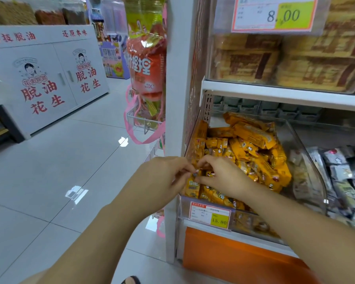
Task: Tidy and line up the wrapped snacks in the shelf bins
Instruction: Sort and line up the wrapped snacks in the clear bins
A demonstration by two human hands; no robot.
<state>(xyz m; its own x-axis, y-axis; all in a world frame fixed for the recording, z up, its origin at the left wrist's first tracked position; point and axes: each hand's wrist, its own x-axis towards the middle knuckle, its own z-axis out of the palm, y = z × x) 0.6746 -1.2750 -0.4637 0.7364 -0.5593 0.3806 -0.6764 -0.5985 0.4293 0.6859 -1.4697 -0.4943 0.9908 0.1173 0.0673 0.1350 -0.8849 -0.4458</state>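
while two hands work one clear bin (303, 140) of yellow snacks (252, 144), left hand (162, 177) and right hand (221, 175) each pinch a small wrapped snack (195, 173).

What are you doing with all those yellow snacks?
A person is tidying a clear shelf bin full of yellow wrapped snacks. Both hands are at the bin's front left corner: the left hand and right hand pinch small packets there, fingertips almost meeting. Most snacks behind them lie jumbled, pointing different ways, so the lining up is far from done. A price tag on the front reads 15.80.
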